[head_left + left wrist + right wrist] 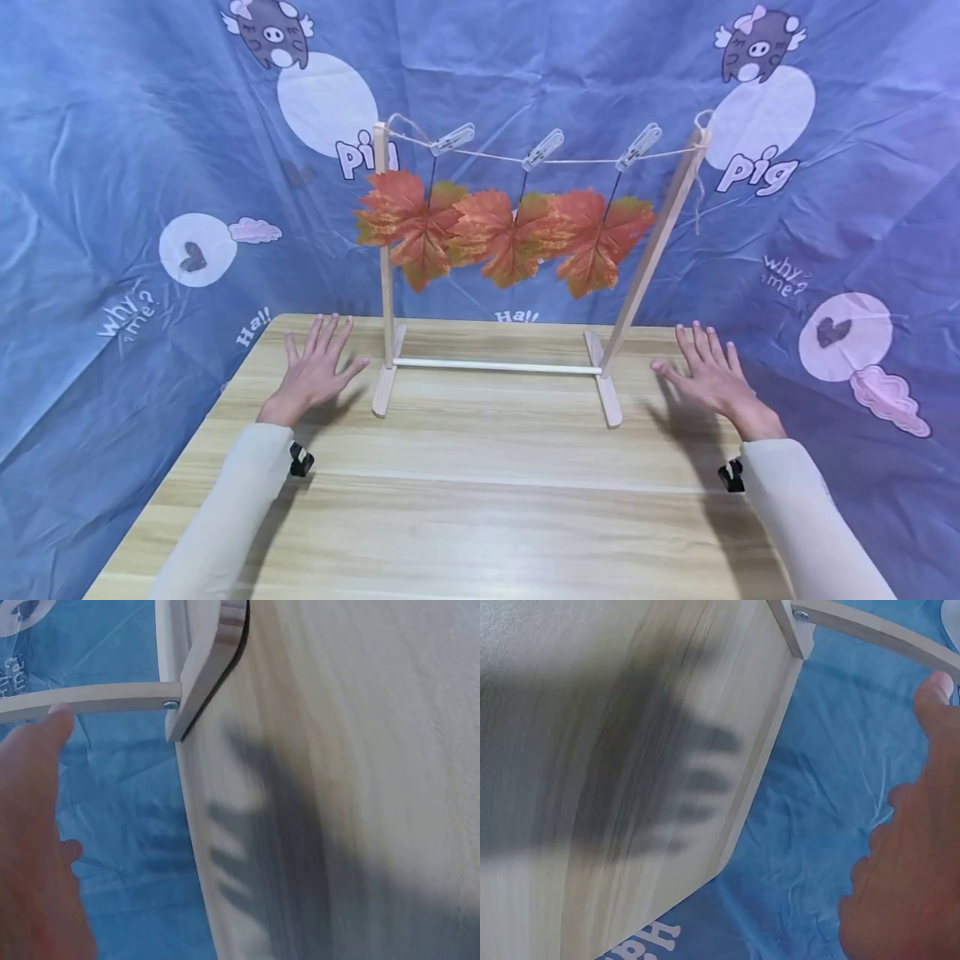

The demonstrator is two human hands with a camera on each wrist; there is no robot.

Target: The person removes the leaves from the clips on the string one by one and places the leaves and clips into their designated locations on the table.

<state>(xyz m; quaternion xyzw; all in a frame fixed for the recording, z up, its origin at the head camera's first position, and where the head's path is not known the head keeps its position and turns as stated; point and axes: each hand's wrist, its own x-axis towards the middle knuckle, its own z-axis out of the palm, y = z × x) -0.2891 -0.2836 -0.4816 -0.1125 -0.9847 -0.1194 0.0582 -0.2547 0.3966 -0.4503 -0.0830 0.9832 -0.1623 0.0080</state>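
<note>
My left hand [318, 372] hovers with spread fingers to the left of a wooden stand [387, 308], apart from it and holding nothing. On the other side, my right hand [708, 377] is likewise spread above the table's right part, touching nothing. A string [495, 156] runs between the stand's two posts. Three clothespins [453, 140] clip the stems of three orange-red maple leaves [423, 229] to it; the leaves hang in a row and overlap at their edges. In the left wrist view, the left hand [34, 847] shows beside a post; the right hand [911, 847] appears in the right wrist view.
The stand's feet [609, 400] rest on a light wood table [480, 517], joined by a white rod [495, 365]. Behind and around the table hangs a blue cloth [120, 208] with pig prints. A small black device [302, 460] sits at the left wrist.
</note>
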